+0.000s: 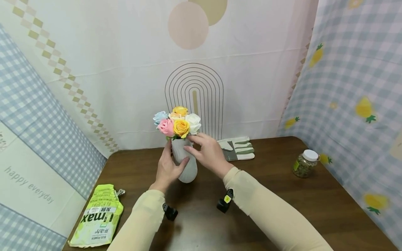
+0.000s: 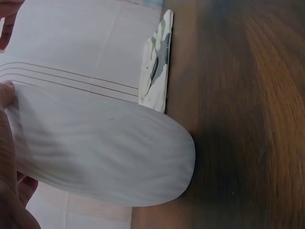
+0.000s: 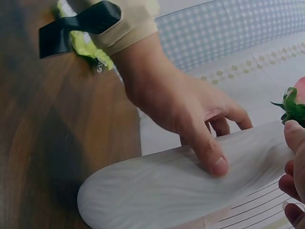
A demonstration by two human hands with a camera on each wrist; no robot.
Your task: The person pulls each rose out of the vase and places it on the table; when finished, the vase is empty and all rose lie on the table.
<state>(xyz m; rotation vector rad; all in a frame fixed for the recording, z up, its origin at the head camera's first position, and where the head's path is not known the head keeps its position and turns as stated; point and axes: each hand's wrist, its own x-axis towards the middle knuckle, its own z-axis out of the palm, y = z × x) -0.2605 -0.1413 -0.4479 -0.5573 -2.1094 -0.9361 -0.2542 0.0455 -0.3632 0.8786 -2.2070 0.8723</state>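
Roses (image 1: 176,120) in blue, pink, white, peach and yellow sit bunched at the mouth of a pale, tall vase (image 2: 105,148), near the middle of the table's back part. Whether its rounded base touches the table (image 1: 329,209) cannot be told. Of the two hands, the left hand (image 1: 166,170) grips the vase on its upper part, thumb across the front and fingers round the side. The right hand (image 1: 208,151) is at the mouth with bent fingers, just under the white rose; whether it pinches anything cannot be told. Behind the right hand, a white, grey and green glove (image 1: 240,150) lies at the table's back edge. Farther right stands a clear jar (image 1: 304,165) with a white lid; a yellow-green bag (image 1: 100,216) lies at the left edge. Patterned cloth (image 1: 141,87) hangs behind.
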